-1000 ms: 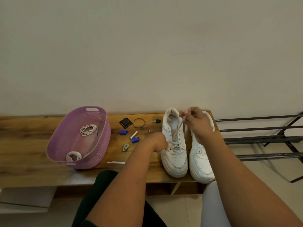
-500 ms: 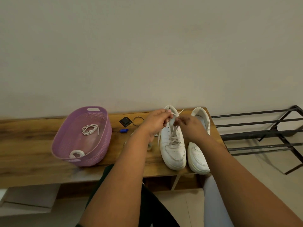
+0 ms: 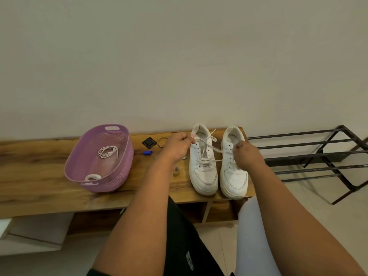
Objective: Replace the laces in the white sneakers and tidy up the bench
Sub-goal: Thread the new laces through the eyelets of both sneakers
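Change: half a second ago both hands met over the tongue of the left sneaker (image 3: pixel 203 162); now they have drawn apart, each taking one end of the lace (image 3: pixel 211 145) out sideways.
Left hand: left hand (image 3: pixel 176 146) beside the sneaker's collar, fingers curled, pinching a lace end at its fingertips.
Right hand: right hand (image 3: pixel 246 154) lies over the right sneaker (image 3: pixel 234 172), fingers curled, pinching the other lace end, which runs taut across the gap.
Meaning: likely pulling slack through the upper eyelets; this lace looks partly threaded, lower rows crossed, top rows not yet settled.
Right sneaker: eyelets look bare, so lacing appears not yet begun there.
Sneakers' place: side by side, toes toward the person, at the right end of the bench (image 3: pixel 39 176).
Basket: purple basket (image 3: pixel 119 168) well to the left, holding two coiled laces (image 3: pixel 107 152); old or new cannot be told.
Tidying left: black square item (image 3: pixel 149 143), blue piece (image 3: pixel 147 152) loose on the bench.
Hidden: left forearm covers other small bits; a ring and a roundish object near the wrist are only partly visible.
Unclear: right fingertips face away; exact pinch is hard to read.
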